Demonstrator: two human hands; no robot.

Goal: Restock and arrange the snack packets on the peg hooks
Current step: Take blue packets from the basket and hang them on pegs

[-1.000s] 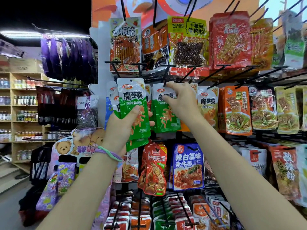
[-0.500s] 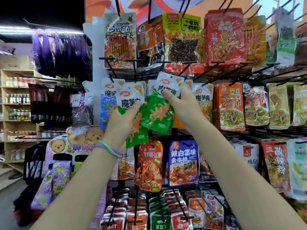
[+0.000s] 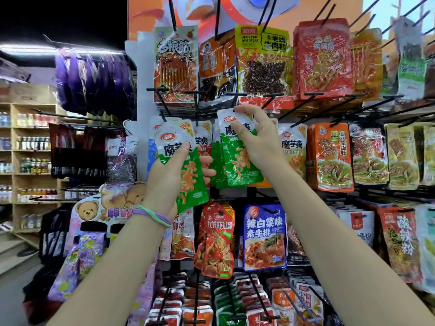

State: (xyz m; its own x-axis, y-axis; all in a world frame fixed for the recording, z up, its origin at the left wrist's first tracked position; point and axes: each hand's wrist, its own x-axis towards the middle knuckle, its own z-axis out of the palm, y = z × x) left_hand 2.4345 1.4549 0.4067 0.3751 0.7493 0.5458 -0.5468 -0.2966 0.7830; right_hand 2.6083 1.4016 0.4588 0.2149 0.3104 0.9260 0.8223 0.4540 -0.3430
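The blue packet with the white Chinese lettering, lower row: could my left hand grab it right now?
Probably not: the left hand is full, gripping green snack packets. The blue packet itself hangs unobstructed.

Both your arms reach up and forward, bare to the elbows. Your left hand (image 3: 169, 175) is raised at mid-height with its back toward you, thumb pressed up along the front of what it holds and fingertips wrapped round behind, the grip closed. Thin bands circle your left wrist. Your right hand (image 3: 255, 140) sits higher and just to the right, wrist bent, thumb and forefinger pinching, the other fingers spread loosely upward.
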